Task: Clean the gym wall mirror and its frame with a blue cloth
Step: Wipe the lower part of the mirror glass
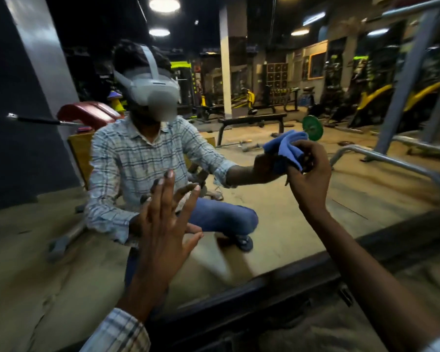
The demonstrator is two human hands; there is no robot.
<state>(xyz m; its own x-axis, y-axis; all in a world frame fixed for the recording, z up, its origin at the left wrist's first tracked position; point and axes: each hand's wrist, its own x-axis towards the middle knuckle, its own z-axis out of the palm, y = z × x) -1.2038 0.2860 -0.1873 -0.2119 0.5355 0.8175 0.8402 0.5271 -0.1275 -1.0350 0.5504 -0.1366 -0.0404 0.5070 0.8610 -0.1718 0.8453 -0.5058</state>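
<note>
- Blue cloth (290,151) is bunched up in the right hand (311,174). The fingers and thumb curl round it and grip it, likely so it will not slip when it rubs.
- The cloth is on the glass of the mirror (61,250), on the right side, well above the bottom edge. It meets its own copy in the glass, so it looks like it is touching.
- The left hand (163,224) holds nothing. Its fingers are straight and spread wide, and the tips meet their copies in the glass. It seems to lean there to keep the person steady.
- The person is crouched down low, close to the glass. That is likely so the cloth can reach the lower part.
- The frame (264,288) is a dark strip along the bottom edge of the mirror. It runs under both arms, and the cloth is well apart from it.
- The step in hand seems to be wiping the glass. The frame looks like a job for later.
- The bare left hand may leave finger marks on the glass, so that spot may need a wipe too.
- A bench (252,120) and a green plate (313,127) show in the glass behind the cloth.
</note>
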